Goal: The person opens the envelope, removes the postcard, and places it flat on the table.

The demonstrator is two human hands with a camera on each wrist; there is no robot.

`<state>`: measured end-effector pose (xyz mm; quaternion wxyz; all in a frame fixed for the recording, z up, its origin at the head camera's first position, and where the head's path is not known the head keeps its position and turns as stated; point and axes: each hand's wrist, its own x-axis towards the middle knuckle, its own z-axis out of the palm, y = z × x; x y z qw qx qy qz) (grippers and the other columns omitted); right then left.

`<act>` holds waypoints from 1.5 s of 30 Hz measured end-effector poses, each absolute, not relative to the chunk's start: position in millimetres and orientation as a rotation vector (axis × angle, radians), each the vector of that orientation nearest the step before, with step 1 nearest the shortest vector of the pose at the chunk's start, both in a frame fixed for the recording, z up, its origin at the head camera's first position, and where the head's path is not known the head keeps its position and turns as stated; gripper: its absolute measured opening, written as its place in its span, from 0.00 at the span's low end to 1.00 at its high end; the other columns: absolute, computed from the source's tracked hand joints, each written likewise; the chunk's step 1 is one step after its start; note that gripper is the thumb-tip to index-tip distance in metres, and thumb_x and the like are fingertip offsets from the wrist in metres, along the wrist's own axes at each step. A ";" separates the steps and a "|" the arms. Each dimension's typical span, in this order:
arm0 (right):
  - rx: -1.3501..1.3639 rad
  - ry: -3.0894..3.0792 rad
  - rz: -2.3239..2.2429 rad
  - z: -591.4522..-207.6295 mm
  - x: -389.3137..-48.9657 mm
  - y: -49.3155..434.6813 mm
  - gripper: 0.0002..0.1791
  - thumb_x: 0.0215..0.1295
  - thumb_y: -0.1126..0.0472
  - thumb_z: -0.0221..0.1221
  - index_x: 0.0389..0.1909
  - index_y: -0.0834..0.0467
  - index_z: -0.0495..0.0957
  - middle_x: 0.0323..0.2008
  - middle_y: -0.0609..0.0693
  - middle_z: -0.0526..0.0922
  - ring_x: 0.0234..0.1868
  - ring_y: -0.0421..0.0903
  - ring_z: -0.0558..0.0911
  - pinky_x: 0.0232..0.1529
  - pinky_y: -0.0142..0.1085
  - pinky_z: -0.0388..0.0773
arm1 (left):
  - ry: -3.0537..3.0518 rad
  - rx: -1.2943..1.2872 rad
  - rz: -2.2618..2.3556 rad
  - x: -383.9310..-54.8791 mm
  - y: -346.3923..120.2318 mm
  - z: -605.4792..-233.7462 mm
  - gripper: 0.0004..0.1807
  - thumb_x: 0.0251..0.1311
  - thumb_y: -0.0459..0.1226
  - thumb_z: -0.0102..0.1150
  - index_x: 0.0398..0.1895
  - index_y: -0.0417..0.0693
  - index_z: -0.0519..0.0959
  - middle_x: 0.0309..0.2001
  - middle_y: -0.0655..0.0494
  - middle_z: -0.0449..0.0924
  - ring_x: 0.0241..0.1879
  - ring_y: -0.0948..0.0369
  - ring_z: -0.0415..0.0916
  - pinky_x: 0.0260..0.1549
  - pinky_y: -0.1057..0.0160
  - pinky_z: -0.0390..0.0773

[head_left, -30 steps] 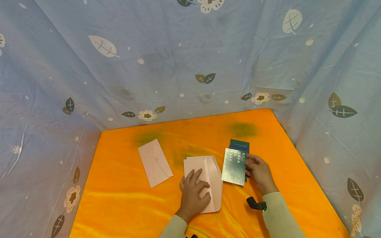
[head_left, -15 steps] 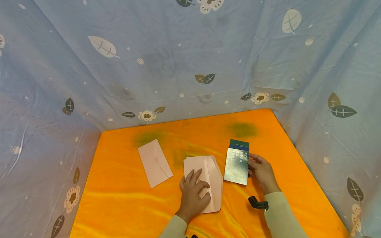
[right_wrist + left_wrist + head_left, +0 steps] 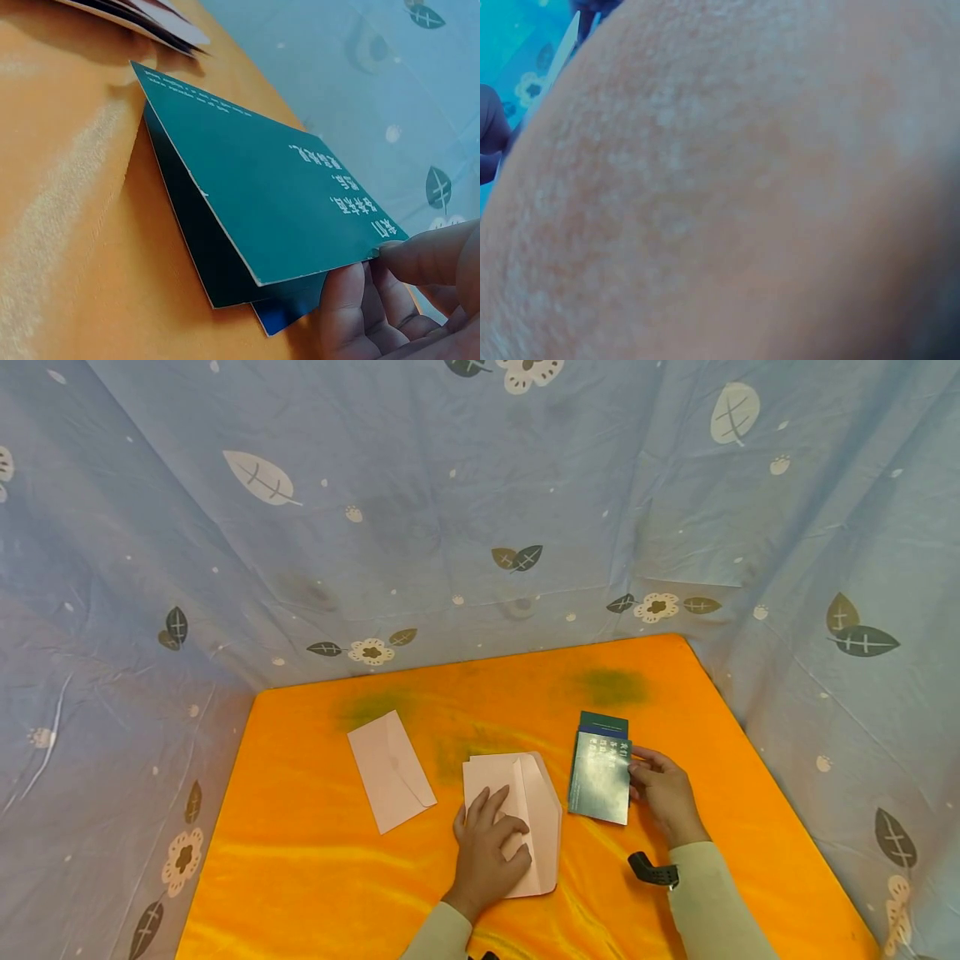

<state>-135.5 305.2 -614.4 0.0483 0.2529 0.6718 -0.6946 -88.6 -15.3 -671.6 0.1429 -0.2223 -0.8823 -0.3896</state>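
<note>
My right hand [image 3: 666, 797] pinches the right edge of a green card [image 3: 600, 789] with white writing. In the right wrist view, thumb and fingers hold that green card [image 3: 240, 180] by its near corner, tilted above another dark green card [image 3: 196, 240] and a blue card [image 3: 279, 316]. My left hand [image 3: 487, 856] rests with spread fingers on a stack of pale pink envelopes [image 3: 546, 827], the top one with its flap folded out to the right. Skin fills most of the left wrist view.
Left of the stack, a separate pink envelope [image 3: 386, 768] lies at a slant on the orange cloth [image 3: 300, 877]. Blue patterned curtains [image 3: 420, 527] enclose the table at the back and both sides. A black strap [image 3: 652, 870] circles my right wrist.
My right hand has moved slightly right with the green card, bringing it more squarely over the cards beneath. My left hand and the envelopes have stayed put.
</note>
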 end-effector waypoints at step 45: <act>0.773 2.547 -1.841 -622.1 -124.9 287.5 0.21 0.85 0.60 0.57 0.70 0.65 0.77 0.53 0.63 0.82 0.46 0.52 0.80 0.40 0.25 0.79 | -2.539 -0.630 -1.125 -89.3 -14.5 -673.5 0.10 0.52 0.37 0.68 0.36 0.64 0.85 0.75 0.48 0.75 0.75 0.38 0.64 0.64 0.21 0.48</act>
